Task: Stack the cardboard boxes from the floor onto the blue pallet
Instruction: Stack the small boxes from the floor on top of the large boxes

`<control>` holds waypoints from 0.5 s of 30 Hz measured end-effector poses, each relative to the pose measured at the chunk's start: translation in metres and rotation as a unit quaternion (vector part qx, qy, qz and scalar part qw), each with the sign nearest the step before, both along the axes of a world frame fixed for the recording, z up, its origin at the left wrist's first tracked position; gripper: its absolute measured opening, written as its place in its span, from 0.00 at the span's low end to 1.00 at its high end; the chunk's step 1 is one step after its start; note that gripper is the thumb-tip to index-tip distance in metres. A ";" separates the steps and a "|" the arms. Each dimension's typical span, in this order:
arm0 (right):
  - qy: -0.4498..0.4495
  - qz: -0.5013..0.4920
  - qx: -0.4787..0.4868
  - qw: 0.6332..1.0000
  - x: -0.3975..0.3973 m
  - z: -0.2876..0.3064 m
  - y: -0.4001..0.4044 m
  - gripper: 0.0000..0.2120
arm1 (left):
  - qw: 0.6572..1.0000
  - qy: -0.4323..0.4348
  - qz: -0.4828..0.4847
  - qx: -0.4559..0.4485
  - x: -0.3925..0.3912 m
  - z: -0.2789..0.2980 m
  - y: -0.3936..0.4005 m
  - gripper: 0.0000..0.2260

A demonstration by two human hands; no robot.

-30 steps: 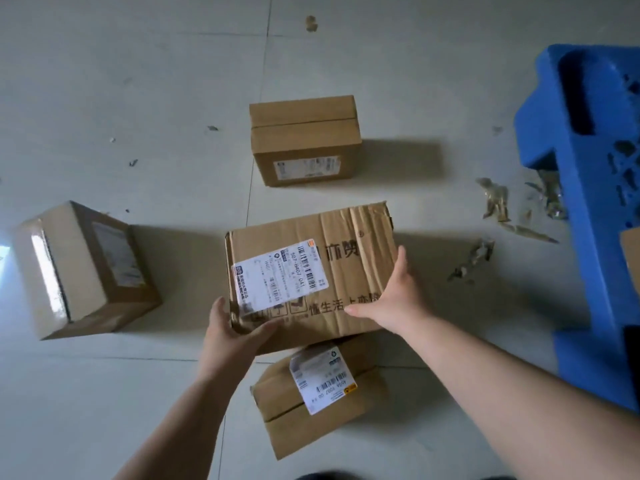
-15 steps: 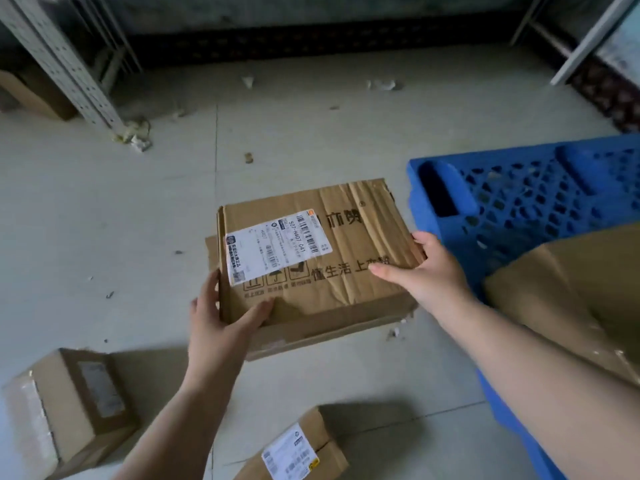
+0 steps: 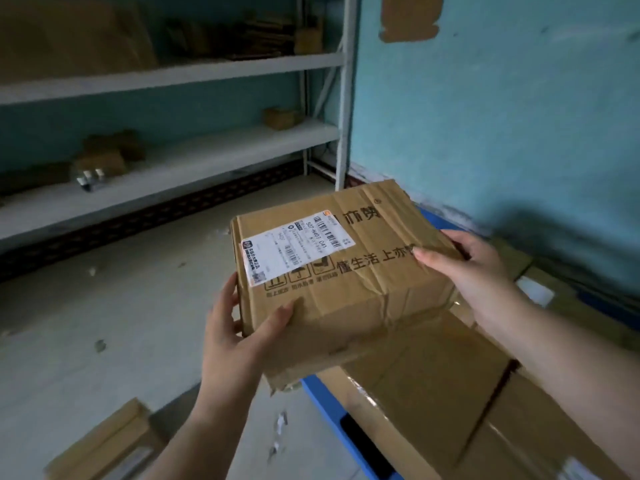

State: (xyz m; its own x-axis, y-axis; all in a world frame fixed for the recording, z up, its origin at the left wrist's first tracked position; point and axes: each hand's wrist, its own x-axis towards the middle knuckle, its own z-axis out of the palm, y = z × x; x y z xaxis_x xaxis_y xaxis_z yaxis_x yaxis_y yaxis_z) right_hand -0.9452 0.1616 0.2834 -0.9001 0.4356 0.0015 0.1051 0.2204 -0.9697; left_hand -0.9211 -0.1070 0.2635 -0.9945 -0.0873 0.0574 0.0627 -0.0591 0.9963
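Above the corner of a blue pallet (image 3: 320,393), a person is holding a creased cardboard box (image 3: 346,271) in the air with both bare hands. The left hand (image 3: 239,323) is gripping the box's near left corner, thumb lying on top and fingers curling down its left side. The right hand (image 3: 474,268) is clasping the right edge, thumb pressing on the top face and fingers wrapping round the far side. A white label (image 3: 298,247) is showing on the box's top, beside printed black characters. Larger flat boxes (image 3: 433,386) are lying on the pallet just below the held one. Another box (image 3: 104,445) is sitting on the floor (image 3: 104,323) at lower left. Grey shelves (image 3: 166,147) are standing behind, next to a teal wall (image 3: 502,116)
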 end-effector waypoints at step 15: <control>0.056 -0.143 -0.065 0.986 0.166 -0.033 0.225 0.30 | 0.974 0.180 -0.051 -0.129 0.140 -0.055 0.234 0.48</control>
